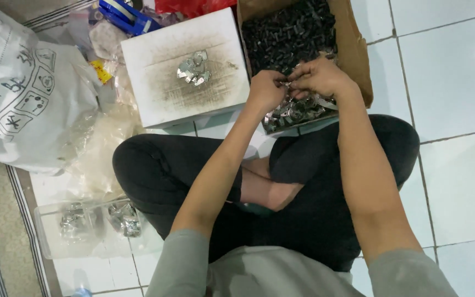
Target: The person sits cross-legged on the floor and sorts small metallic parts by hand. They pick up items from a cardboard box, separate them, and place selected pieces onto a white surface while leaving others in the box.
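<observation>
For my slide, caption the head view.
Seated cross-legged, both hands join small metal parts over a cardboard box of black pieces.

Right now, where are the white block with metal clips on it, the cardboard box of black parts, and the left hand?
white block (155, 55), head view, bare top surface.
cardboard box (355, 49), head view, right wall.
left hand (266, 91), head view, back of the hand.

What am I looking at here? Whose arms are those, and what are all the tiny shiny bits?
The camera sits on a person's head and looks down, so the arms are their own. They sit cross-legged on a white tiled floor. Their left hand and right hand meet over a brown cardboard box of small dark pieces and shiny silver metal parts, pinching something too small to tell. A white block carries a little pile of silver parts. A clear plastic tub holds more.
</observation>
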